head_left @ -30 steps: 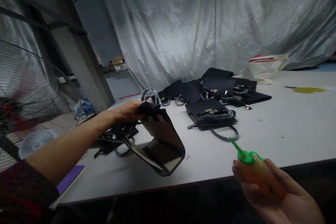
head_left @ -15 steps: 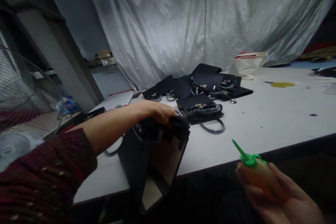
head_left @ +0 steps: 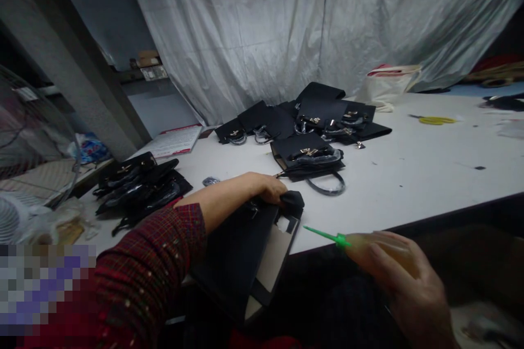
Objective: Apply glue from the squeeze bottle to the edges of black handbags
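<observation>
My left hand [head_left: 273, 188] grips the top of a black handbag [head_left: 241, 253], which tilts over the table's front edge with its beige side panel showing. The fingers are partly hidden behind the bag's folded black top. In my right hand [head_left: 405, 267] is a squeeze bottle [head_left: 362, 248] of amber liquid, held on its side. Its long green nozzle [head_left: 321, 233] points left at the upper corner of the bag, a short gap away. Just beyond lies another black handbag [head_left: 311, 157] with a gold clasp and a plastic-wrapped handle.
Several black handbags [head_left: 282, 120] lie heaped at the back of the white table [head_left: 426, 163]; more are stacked at left [head_left: 139, 188]. Yellow-handled scissors [head_left: 438, 120] and a cream cloth bag [head_left: 388, 87] are at right. A fan [head_left: 20, 212] stands far left.
The squeeze bottle has moved left toward the handbag and tipped from upright-leaning to nearly level. The handbag has turned a little, still in my left hand. The view has shifted slightly.
</observation>
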A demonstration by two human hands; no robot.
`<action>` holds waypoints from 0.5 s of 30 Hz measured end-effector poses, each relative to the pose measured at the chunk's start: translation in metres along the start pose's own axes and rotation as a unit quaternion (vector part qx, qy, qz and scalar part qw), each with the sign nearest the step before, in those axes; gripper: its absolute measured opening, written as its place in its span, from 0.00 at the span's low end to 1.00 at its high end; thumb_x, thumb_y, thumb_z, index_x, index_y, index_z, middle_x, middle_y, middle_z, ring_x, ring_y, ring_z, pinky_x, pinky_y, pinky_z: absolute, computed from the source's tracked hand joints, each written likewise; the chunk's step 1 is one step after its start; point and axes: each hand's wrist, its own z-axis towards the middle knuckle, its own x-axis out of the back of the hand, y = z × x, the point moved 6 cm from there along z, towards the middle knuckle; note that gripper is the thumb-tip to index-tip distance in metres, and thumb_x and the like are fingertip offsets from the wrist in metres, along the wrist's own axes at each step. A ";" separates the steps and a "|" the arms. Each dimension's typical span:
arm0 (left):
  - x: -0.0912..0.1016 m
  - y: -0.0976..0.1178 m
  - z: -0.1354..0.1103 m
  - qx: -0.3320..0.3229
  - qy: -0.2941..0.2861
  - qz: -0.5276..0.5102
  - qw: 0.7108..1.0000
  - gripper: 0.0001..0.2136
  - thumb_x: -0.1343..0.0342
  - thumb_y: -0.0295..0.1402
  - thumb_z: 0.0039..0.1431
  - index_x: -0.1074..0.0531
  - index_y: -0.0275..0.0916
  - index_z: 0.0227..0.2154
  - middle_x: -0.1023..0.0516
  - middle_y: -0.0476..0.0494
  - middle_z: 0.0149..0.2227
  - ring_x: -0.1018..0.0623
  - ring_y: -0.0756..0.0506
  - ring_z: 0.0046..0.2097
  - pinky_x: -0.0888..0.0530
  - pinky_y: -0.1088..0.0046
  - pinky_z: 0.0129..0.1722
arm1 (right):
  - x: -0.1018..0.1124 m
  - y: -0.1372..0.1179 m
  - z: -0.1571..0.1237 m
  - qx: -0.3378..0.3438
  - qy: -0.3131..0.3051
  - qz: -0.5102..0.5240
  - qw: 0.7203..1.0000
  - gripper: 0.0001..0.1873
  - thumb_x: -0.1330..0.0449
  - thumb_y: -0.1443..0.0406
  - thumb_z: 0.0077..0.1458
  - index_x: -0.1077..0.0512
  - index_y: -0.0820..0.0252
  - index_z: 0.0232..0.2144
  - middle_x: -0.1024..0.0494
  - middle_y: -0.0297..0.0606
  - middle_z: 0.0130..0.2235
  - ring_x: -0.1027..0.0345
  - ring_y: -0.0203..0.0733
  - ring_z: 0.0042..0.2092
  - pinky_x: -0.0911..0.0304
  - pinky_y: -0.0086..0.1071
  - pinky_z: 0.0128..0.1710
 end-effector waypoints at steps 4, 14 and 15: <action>-0.009 -0.006 -0.004 0.014 0.004 -0.003 1.000 0.16 0.45 0.42 0.62 0.21 0.40 0.45 0.18 0.41 0.45 0.22 0.44 0.40 0.28 0.70 0.41 | -0.011 -0.002 0.010 0.043 0.005 -0.100 0.994 0.28 0.32 0.45 0.45 0.28 0.52 0.44 0.22 0.36 0.40 0.26 0.50 0.40 0.30 0.38 0.38; -0.009 -0.001 -0.011 0.034 0.030 0.016 0.999 0.16 0.45 0.42 0.61 0.21 0.38 0.43 0.18 0.36 0.44 0.22 0.42 0.40 0.28 0.68 0.39 | -0.030 -0.014 0.030 0.082 -0.027 -0.190 0.978 0.31 0.35 0.43 0.45 0.29 0.56 0.44 0.22 0.41 0.40 0.27 0.54 0.40 0.32 0.42 0.39; -0.009 -0.002 -0.011 0.035 0.032 0.017 0.999 0.16 0.45 0.43 0.61 0.21 0.38 0.43 0.18 0.36 0.43 0.22 0.41 0.39 0.28 0.68 0.39 | -0.031 -0.015 0.031 0.082 -0.028 -0.201 0.976 0.31 0.35 0.43 0.45 0.29 0.56 0.44 0.22 0.41 0.40 0.27 0.54 0.41 0.32 0.43 0.39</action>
